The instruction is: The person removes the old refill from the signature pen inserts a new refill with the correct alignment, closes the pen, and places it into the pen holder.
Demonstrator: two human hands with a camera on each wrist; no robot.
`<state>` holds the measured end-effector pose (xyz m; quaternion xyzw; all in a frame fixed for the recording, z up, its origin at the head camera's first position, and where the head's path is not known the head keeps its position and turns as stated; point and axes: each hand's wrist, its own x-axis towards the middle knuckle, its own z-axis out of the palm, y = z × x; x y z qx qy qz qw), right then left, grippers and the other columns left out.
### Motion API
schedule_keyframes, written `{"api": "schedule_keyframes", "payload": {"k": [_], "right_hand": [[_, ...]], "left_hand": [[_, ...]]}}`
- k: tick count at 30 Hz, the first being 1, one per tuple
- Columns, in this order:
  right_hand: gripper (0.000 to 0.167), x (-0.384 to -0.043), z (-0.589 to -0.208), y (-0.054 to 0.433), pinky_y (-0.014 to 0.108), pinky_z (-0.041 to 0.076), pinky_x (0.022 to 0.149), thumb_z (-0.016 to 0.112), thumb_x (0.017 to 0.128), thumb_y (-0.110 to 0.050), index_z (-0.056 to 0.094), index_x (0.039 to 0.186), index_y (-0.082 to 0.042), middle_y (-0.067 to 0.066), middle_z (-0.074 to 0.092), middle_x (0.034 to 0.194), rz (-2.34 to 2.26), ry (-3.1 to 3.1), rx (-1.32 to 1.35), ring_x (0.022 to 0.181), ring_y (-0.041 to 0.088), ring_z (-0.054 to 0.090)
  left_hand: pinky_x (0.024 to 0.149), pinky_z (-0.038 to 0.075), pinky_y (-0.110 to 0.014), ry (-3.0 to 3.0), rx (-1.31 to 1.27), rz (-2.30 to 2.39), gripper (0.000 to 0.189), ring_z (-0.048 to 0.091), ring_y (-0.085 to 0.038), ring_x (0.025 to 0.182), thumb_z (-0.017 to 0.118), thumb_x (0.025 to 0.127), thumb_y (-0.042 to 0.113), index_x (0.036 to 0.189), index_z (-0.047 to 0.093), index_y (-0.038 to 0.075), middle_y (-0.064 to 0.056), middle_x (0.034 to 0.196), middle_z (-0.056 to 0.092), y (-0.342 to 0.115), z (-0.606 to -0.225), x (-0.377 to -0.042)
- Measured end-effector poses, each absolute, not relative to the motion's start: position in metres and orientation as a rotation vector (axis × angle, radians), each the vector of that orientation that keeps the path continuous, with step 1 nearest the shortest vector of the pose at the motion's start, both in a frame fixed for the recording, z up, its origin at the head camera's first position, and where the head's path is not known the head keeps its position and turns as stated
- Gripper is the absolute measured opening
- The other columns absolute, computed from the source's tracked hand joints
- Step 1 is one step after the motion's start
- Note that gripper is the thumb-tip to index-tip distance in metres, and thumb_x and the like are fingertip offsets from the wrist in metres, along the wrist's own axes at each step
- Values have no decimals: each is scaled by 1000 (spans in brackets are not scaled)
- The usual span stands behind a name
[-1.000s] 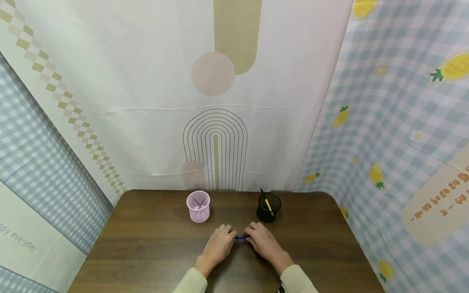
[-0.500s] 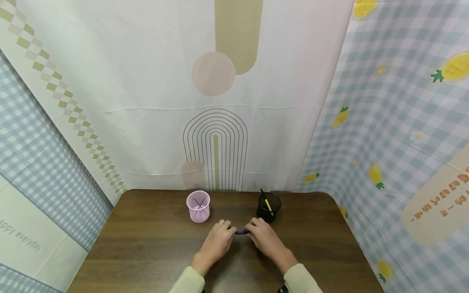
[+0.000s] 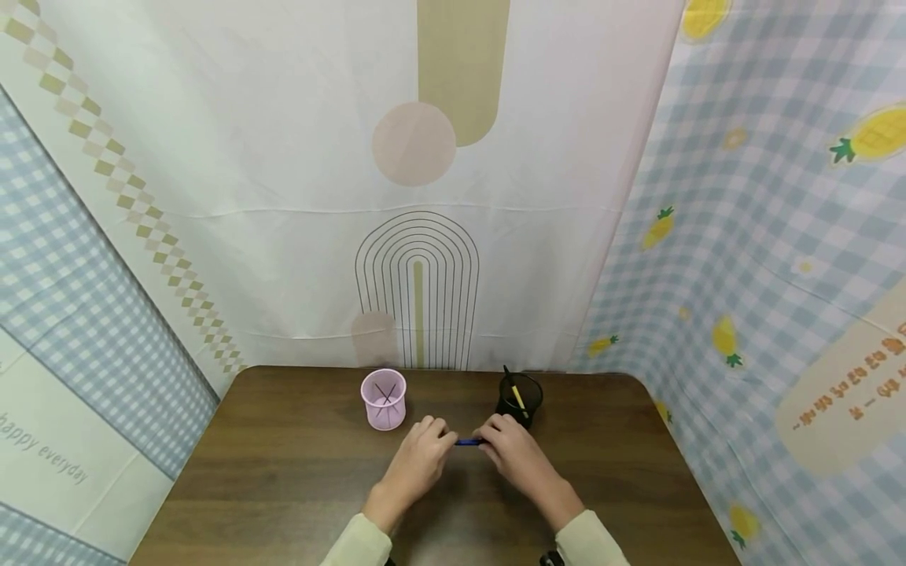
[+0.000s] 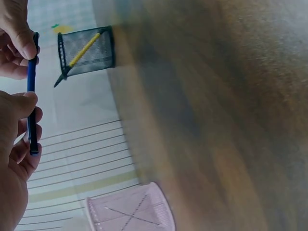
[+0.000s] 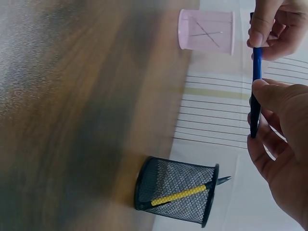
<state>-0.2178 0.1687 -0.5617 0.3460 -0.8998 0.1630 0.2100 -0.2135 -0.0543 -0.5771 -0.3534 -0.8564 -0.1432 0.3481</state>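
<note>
A slim blue pen (image 3: 468, 442) with dark ends is held level above the table between both hands. My left hand (image 3: 419, 456) pinches one end of it between thumb and fingers, as the left wrist view also shows. At its other end my right hand (image 3: 520, 457) has the same kind of grip; in the right wrist view the pen's dark tapered tip (image 5: 254, 126) passes beyond the thumb. Beyond the right hand stands a black mesh pen holder (image 5: 177, 191) with a yellow-and-black pen (image 5: 178, 196) leaning in it. A pink pen holder (image 3: 384, 399) stands beyond the left hand.
The brown wooden table (image 3: 283, 472) reaches back to a white patterned cloth (image 3: 304, 267). Blue checked cloths hang at both sides, the right one (image 3: 708, 259) printed with pineapples. The pink holder's wall carries dark crossed lines (image 4: 132, 214).
Both hands have moved slightly forward, away from the body, carrying the blue pen with them. A little more of the pen shows between them. The two holders stay in place.
</note>
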Motion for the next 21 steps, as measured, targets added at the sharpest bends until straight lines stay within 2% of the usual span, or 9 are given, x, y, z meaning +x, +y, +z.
{"api": "schedule_keyframes", "payload": {"k": [16, 21], "right_hand": [[17, -213, -537, 177, 28, 54, 77, 83, 86, -16, 76, 101, -22, -9, 66, 98, 535, -2535, 925, 88, 9, 59], [20, -212, -530, 180, 26, 52, 73, 84, 84, -11, 76, 100, -20, -10, 65, 96, 689, -2488, 933, 86, 7, 57]], "left_hand": [[62, 41, -27, -2184, -932, -408, 9, 52, -17, 76, 66, 89, 7, 92, 73, 12, 1, 86, 60, -54, -550, -207], [63, 40, -26, -2170, -925, -425, 9, 52, -16, 77, 65, 92, 10, 94, 74, 12, 1, 87, 61, -54, -543, -205]]}}
